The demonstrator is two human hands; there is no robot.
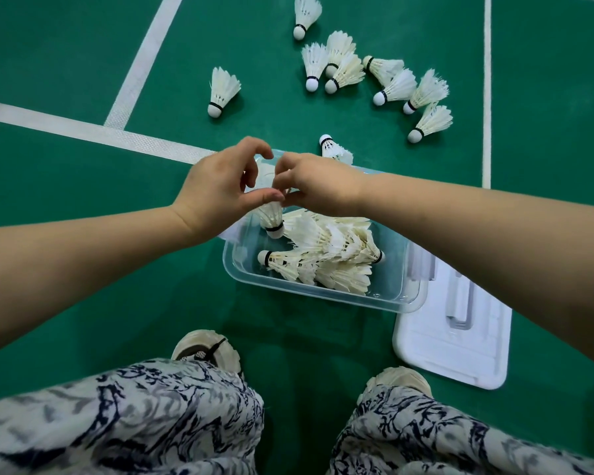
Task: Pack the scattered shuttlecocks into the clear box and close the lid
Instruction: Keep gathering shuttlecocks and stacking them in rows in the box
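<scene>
The clear box [323, 298] sits open on the green floor with several white feather shuttlecocks [326, 255] lying inside. My left hand [216, 190] and my right hand [319, 186] meet over the box's far left corner. Their fingertips pinch the feather end of one shuttlecock [271, 217], which hangs cork-down just inside the box. Beyond the box, several loose shuttlecocks lie in a cluster [391, 85]. One lies alone to the left [222, 92], one at the top [306, 13], and one right behind the box [333, 149], partly hidden by my right hand.
The white lid [453, 337] lies flat on the floor at the box's right side. White court lines [83, 130] cross the floor at left and right. My knees in patterned trousers [151, 423] and both shoes are just below the box.
</scene>
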